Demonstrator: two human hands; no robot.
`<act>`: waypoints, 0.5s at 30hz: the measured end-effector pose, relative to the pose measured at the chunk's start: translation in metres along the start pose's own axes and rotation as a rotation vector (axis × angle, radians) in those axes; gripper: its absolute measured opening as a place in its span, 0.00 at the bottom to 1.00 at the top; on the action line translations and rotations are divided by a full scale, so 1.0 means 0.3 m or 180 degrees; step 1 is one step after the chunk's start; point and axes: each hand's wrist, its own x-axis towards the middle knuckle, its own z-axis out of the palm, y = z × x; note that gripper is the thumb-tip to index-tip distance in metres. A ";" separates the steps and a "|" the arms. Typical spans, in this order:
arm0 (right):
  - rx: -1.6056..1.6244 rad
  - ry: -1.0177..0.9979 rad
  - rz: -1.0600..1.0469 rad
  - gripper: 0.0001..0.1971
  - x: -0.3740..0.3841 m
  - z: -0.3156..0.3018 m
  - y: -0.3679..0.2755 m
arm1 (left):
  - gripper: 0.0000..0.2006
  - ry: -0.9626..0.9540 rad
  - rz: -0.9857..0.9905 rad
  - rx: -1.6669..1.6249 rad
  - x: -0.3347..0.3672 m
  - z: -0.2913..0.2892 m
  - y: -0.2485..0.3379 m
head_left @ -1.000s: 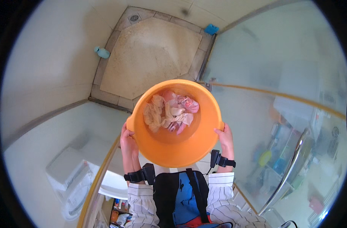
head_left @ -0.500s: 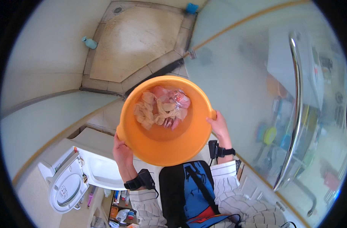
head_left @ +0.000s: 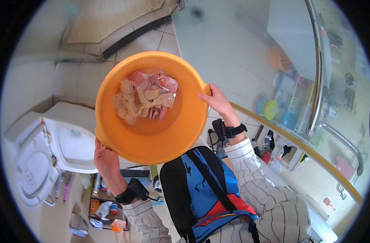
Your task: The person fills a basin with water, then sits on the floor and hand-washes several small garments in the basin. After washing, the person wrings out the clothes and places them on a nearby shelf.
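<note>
An orange plastic basin is held out in front of me, tipped slightly so its inside shows. Fingers of my left hand wrap the rim at its lower left. At the right side, my right hand grips the handle-like lip, thumb over the edge. In the basin's water lie pale beige cloth, which looks like thin wet fabric, and pink fabric. Black straps with small boxes circle both wrists. The basin hides the floor beneath it.
A white toilet with raised lid stands at the left. Below it, a low shelf carries bottles and packets. To the right is a glass panel with a metal handle. A raised shower base lies at the far left; a blue-black bag hangs against me.
My hands and the basin have shifted left and up in the view. The surroundings have turned with my head: more of the toilet and right-hand floor shows, less of the shower base.
</note>
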 end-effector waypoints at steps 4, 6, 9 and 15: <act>-0.0152 -0.0015 -0.0131 0.21 -0.017 -0.017 -0.060 | 0.31 -0.0313 0.0010 -0.0011 0.001 0.009 0.010; -0.0271 -0.0114 -0.0142 0.22 -0.038 -0.014 -0.076 | 0.33 -0.0110 0.0042 -0.0065 -0.018 -0.010 0.007; -0.0254 0.0044 -0.0253 0.22 -0.021 0.005 -0.110 | 0.32 -0.0488 0.0172 -0.0075 -0.004 -0.034 0.011; -0.0602 -0.0119 -0.0258 0.27 -0.023 0.028 -0.113 | 0.31 -0.0096 0.0251 -0.0248 -0.020 -0.110 -0.022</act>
